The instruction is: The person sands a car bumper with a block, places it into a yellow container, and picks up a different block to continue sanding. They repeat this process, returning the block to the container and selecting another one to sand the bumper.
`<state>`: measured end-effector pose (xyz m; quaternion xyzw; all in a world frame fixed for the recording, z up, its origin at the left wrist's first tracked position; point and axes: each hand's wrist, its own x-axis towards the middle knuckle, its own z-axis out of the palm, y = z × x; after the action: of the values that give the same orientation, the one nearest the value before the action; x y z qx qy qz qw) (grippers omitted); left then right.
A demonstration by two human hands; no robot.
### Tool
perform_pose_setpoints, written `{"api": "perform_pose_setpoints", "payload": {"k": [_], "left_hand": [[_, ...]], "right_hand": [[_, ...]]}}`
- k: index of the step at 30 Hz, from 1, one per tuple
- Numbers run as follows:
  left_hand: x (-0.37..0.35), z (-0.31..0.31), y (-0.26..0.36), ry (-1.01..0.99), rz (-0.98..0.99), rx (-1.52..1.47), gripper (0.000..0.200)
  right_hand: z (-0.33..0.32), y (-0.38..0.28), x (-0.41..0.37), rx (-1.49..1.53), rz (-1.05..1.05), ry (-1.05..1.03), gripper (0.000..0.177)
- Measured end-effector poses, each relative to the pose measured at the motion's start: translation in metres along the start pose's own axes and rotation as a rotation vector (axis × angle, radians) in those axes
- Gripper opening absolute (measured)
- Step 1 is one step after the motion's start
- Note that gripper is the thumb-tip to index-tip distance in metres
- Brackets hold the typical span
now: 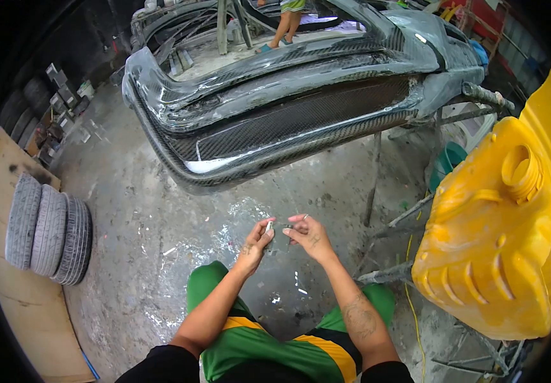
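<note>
My left hand [256, 245] pinches a small whitish piece [269, 226] between thumb and fingers; its kind is too small to tell. A few centimetres to the right, my right hand [310, 239] is closed in a pinch, fingertips turned toward the left hand. Something small and dark may be at those fingertips, but I cannot make it out. Both hands are held above the floor, in front of my knees. Beyond them a large carbon-fibre car body panel [313, 105], grey along its edges, rests on a stand, apart from both hands.
Upright tyres [48, 233] stand at the left by a wooden board [20, 319]. A yellow plastic container [480, 255] sits on a metal frame at the right, near a green bucket [448, 163]. Another person's legs [285, 25] show behind the panel. Scraps litter the concrete floor [128, 210].
</note>
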<state>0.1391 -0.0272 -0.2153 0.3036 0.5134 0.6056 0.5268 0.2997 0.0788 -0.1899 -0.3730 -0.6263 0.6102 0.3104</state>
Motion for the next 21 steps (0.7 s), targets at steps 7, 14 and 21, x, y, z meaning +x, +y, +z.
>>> {"api": "perform_pose_setpoints", "payload": {"k": [7,14,21], "left_hand": [[-0.009,0.011,0.010,-0.006,-0.087,-0.192,0.041],[-0.008,0.011,0.010,-0.036,-0.037,-0.220,0.038],[-0.011,0.001,0.012,-0.193,-0.132,-0.421,0.041]], "right_hand": [[-0.001,-0.003,-0.002,0.113,0.054,-0.139,0.041],[0.000,0.002,-0.001,0.168,0.054,-0.190,0.038],[-0.003,0.009,-0.001,-0.080,0.022,-0.091,0.078]]}}
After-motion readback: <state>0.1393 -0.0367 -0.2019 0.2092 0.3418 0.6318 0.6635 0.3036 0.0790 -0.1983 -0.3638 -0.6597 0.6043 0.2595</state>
